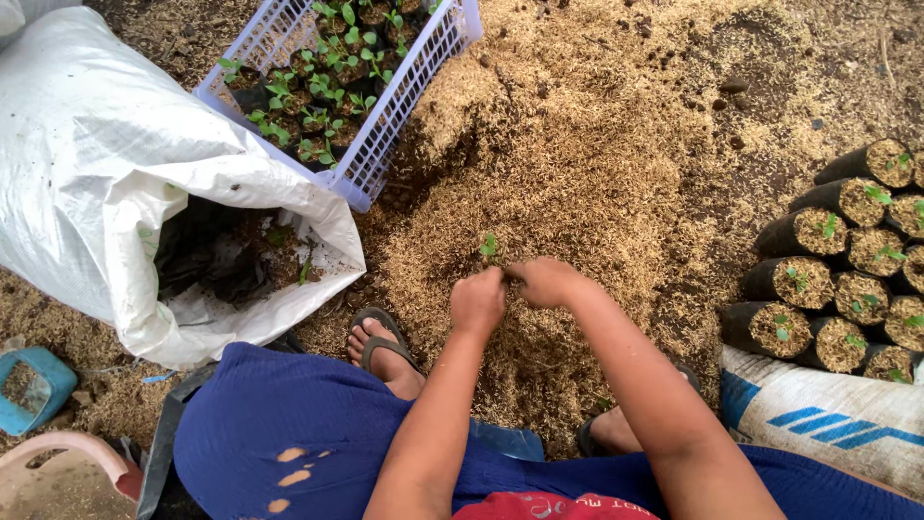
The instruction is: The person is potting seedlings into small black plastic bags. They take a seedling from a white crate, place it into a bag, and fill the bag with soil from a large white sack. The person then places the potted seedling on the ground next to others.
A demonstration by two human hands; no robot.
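Head view: both hands pinch a seedling (green, small).

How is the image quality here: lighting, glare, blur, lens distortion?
Head view: soft, even daylight, no hard shadows; the white sack is bright, close to glare on its upper folds; the hands, left and right, the seedling and the husk pile are sharp; wide lens bends the edges, so the crate and the pots lean outward.
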